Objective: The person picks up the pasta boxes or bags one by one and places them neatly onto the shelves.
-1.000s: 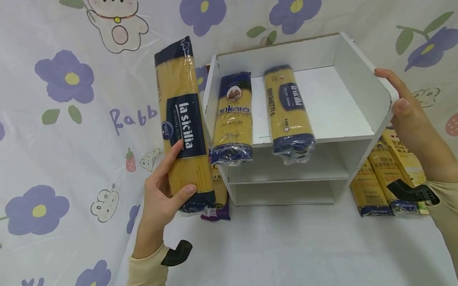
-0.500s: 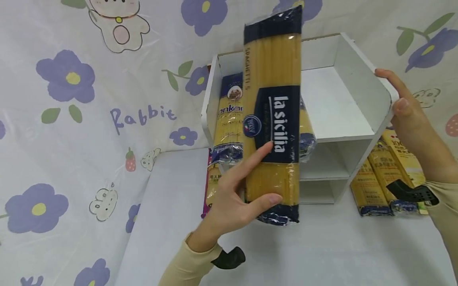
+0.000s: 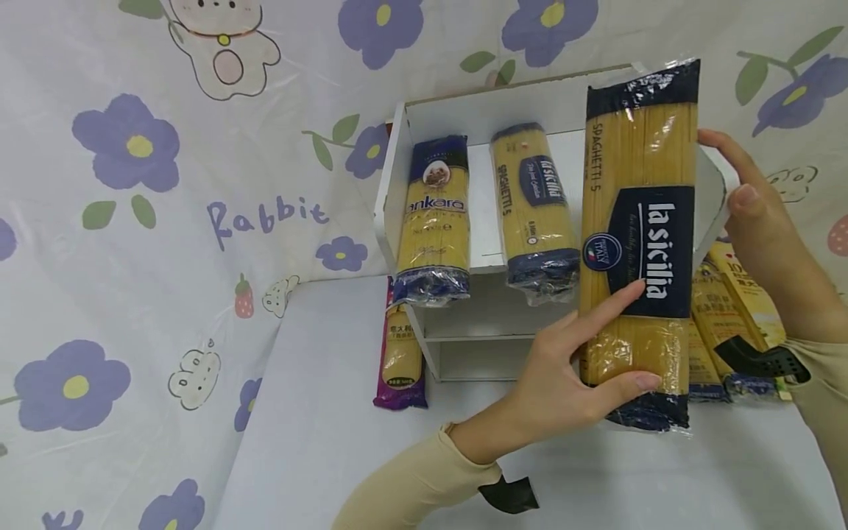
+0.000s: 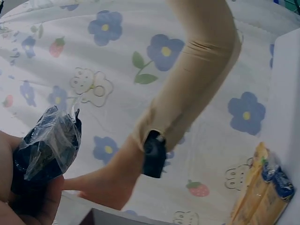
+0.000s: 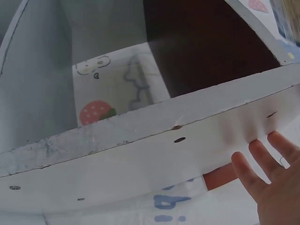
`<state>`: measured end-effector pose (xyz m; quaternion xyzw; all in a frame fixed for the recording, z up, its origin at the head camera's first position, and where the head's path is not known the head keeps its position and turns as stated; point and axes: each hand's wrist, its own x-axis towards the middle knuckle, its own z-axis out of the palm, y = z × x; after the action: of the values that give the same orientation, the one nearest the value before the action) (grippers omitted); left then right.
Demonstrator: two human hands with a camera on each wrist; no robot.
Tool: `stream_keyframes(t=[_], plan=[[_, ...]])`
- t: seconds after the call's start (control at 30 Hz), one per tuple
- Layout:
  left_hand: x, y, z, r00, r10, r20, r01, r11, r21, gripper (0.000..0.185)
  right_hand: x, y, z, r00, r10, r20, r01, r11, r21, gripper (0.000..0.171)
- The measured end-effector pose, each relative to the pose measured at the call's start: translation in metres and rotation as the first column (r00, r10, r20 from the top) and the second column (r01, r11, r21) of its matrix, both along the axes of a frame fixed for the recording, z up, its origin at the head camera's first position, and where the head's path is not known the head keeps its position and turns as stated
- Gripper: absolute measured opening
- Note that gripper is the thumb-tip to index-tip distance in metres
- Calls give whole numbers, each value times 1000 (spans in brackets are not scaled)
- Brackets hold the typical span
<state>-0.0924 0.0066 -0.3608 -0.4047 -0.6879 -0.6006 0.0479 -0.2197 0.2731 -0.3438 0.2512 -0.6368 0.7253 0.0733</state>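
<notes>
I have the left hand (image 3: 570,383) gripping a large la sicilia spaghetti packet (image 3: 639,154) near its lower end, thumb and fingers wrapped around it, the index finger along the label. The packet is held nearly upright in front of the right part of the white shelf (image 3: 563,103), label towards me. The right hand (image 3: 762,199) carries nothing; in the right wrist view its fingers lie fairly straight against the shelf's outer side, which I take for steadying.

Two packets already lie on the shelf's top tier: an ankara packet (image 3: 433,243) at its left end, and a smaller la sicilia packet (image 3: 520,158) to the right of that, with their lower ends jutting past the shelf's front edge. I judge the step in hand to be adding the held packet to that row. The next move calls for tipping its upper end back, laying it on the top tier beside the shelf's right wall, and only then letting go. The packet hides much of that spot, so I can't be sure how far it stands off the shelf.

Farther out, a purple-ended packet (image 3: 403,353) is just left of the shelf, and yellow packets (image 3: 718,324) lie to its right.
</notes>
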Motion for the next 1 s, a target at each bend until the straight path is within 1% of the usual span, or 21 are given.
stream_keyframes(t=[0.07,0.17,0.23,0.3,0.43,0.47,0.53,0.7,0.83,1.0], plan=[[-2,8,-5,999,32,-24,-33,999,-37,83,-1,1,-2,1000,2,-15,-2,1000,-4,90],[-5,16,-11,992,107,-68,-113,989,-97,83,1,1,-2,999,-32,-15,32,999,8,88],[-7,20,-16,988,136,-74,-144,983,-112,83,3,-1,0,997,-77,-17,78,995,59,87],[-9,23,-20,986,153,-70,-160,980,-120,83,6,-2,2,993,-116,-32,119,986,117,85],[-12,29,-26,990,136,-34,-139,983,-121,83,8,-3,5,985,-152,-77,164,970,181,80],[-13,31,-27,991,130,-28,-133,983,-128,84,8,-3,6,984,-157,-80,169,969,181,80],[-14,34,-26,993,118,-22,-119,983,-142,84,10,-4,7,979,-182,-88,197,958,206,78],[-14,37,-22,995,102,-6,-102,979,-176,86,14,-6,10,965,-246,-86,260,919,297,75],[-12,36,-18,995,90,31,-82,977,-195,87,16,-8,13,968,-241,-69,251,923,291,81],[-12,33,-11,997,52,57,-38,974,-223,89,15,-8,12,968,-243,-71,253,921,298,79]])
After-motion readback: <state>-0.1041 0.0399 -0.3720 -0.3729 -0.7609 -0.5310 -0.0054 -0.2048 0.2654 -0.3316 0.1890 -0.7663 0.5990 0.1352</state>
